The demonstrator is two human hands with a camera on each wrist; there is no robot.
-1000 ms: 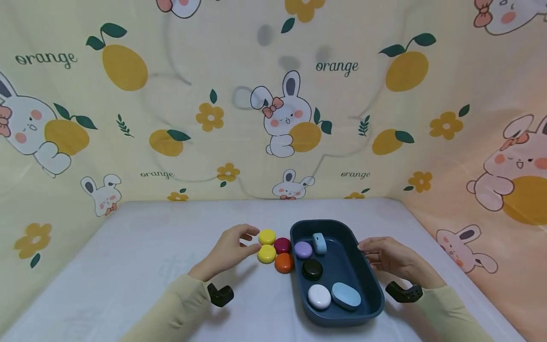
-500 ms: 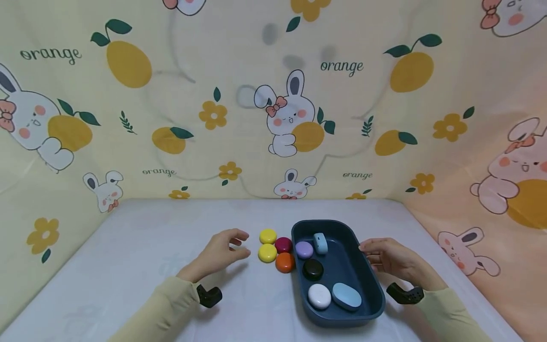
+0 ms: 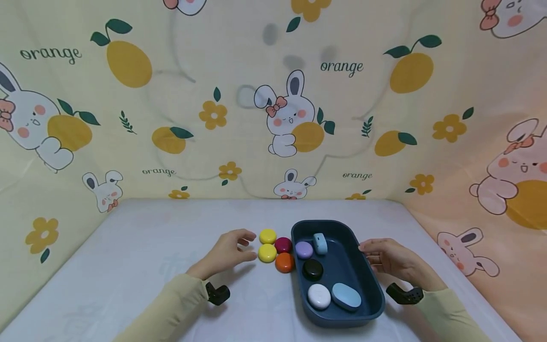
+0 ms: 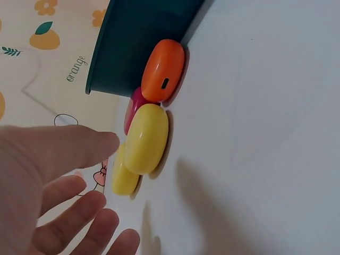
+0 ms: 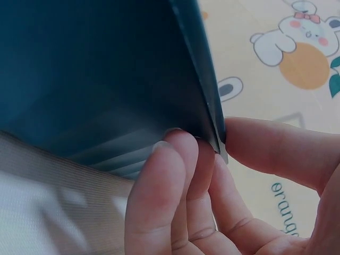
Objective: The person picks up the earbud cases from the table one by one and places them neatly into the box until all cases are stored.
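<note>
My left hand hovers just left of two glossy yellow round cases, its fingers loosely bent and holding nothing. In the left wrist view the thumb points at the nearer yellow case with a small gap. Right of these lie a dark red round case and an orange one. The orange case shows a small black slot in its side. My right hand grips the right rim of a dark blue tray; in the right wrist view, thumb and fingers pinch its edge.
Inside the tray lie a purple round piece, a small light blue piece, a black one, a white one and a light blue oval. A white cloth covers the table; a printed curtain stands behind.
My left hand first drew back left from the yellow cases, then came right toward them again. The right hand stays at the tray's rim. The cases and tray have not moved.
</note>
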